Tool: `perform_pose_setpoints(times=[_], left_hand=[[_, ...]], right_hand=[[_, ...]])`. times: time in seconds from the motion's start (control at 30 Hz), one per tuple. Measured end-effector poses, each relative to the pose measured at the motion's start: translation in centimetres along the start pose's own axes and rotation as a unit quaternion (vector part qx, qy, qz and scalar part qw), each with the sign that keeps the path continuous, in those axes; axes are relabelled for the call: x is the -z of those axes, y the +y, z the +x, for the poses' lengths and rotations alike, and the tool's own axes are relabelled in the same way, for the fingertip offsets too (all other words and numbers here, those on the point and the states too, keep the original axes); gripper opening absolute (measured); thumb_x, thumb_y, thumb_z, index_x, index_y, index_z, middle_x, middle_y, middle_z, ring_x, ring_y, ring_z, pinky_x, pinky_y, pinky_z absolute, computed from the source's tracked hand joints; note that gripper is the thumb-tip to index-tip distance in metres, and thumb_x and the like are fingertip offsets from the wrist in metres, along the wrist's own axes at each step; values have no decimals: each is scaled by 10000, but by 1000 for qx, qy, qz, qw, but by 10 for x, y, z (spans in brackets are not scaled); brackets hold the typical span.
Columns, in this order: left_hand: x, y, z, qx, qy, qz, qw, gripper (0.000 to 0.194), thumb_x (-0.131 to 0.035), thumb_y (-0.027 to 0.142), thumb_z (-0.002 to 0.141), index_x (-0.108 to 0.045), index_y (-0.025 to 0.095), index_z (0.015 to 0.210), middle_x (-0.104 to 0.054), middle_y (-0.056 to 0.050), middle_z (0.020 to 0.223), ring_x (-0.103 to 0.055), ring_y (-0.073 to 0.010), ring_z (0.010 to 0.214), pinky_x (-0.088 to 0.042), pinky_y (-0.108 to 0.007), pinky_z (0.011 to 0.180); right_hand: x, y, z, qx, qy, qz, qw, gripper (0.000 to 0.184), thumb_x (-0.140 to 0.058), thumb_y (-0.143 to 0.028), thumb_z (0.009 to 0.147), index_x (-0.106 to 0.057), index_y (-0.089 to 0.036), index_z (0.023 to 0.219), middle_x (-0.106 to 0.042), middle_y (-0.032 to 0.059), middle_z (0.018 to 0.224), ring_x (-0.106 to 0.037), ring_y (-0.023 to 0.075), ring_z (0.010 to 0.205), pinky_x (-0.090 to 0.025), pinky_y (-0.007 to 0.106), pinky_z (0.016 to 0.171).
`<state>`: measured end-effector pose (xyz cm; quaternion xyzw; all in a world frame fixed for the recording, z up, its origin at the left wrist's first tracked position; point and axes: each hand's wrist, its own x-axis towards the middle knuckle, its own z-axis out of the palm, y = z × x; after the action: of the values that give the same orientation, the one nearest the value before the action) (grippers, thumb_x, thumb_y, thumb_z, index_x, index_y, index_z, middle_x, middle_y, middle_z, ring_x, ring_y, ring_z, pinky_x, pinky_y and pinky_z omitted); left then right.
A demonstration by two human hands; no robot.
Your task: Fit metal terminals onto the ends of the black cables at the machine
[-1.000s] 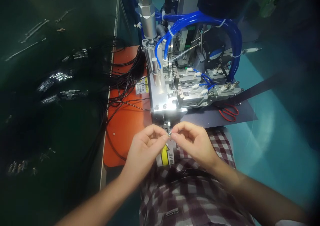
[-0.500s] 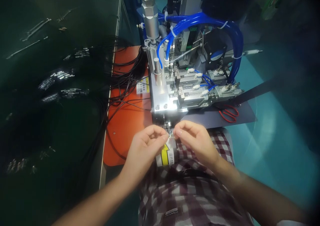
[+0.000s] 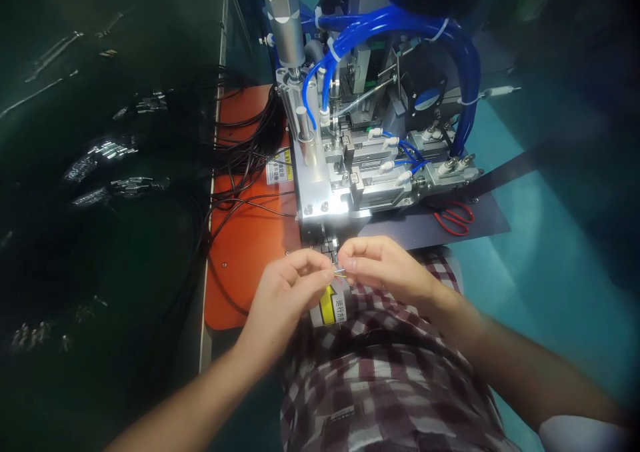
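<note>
My left hand (image 3: 283, 295) is closed in a pinch, thumb against forefinger. Between its fingertips and those of my right hand (image 3: 387, 267) run a few thin coloured wires (image 3: 340, 271), pale, yellowish and reddish. My right hand pinches them from the other side, its fingertips almost meeting the left ones. How far the wires reach inside either hand is hidden. Just beyond the fingertips is the small metal front fixture (image 3: 329, 243) of a bench machine (image 3: 320, 195). Below them lies a white label with a yellow arrow (image 3: 327, 307).
Black cables (image 3: 255, 142) cross the orange board (image 3: 230, 235) left of the machine. Blue air tubes (image 3: 400, 22) arch over it. Red-handled scissors (image 3: 457, 219) lie on the dark plate at right. Small shiny metal parts (image 3: 113, 150) lie on the dark green surface at left.
The view has shifted slightly, moving the machine left and up in the picture. My right hand has come closer to the left, its fingers now nearer together on the wires.
</note>
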<state>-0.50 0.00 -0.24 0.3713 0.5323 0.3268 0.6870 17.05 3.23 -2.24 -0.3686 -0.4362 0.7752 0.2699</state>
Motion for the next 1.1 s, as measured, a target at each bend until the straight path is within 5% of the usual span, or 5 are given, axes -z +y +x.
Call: perform_pose_setpoints(times=[0.3,0.77,0.97,1.1], left_hand=[[3,0,0,1,-10,4,1000,132,-636,250,785,-610,148,706,-329,69,500,-230,-38,458,-172,-189,446],[0,-2,-1,-27,-7,13,1000,100,-610,271,844,-606,171,836,-401,79,515,-296,-35,465,-240,-140,440],[-2,2,-5,-64,33,103,992,114,-658,261,805,-620,159,770,-523,34,653,-417,-50,531,-337,-152,478],[-2,2,-3,-44,41,104,993,155,-661,307,809,-640,164,751,-424,57,541,-326,-46,471,-265,-161,425]], right_hand=[[3,2,0,10,-39,4,999,199,-586,-319,858,-545,-147,765,-471,-53,626,-312,44,478,-203,197,438],[-17,9,-8,111,126,-104,980,68,-601,-198,816,-566,-160,772,-462,-52,591,-342,65,480,-278,209,448],[-19,10,-9,118,129,-114,978,115,-593,-237,854,-570,-167,765,-529,-20,678,-425,84,561,-349,214,503],[-19,11,-11,78,119,-45,989,190,-570,-335,881,-568,-171,784,-556,-22,677,-360,55,452,-302,206,420]])
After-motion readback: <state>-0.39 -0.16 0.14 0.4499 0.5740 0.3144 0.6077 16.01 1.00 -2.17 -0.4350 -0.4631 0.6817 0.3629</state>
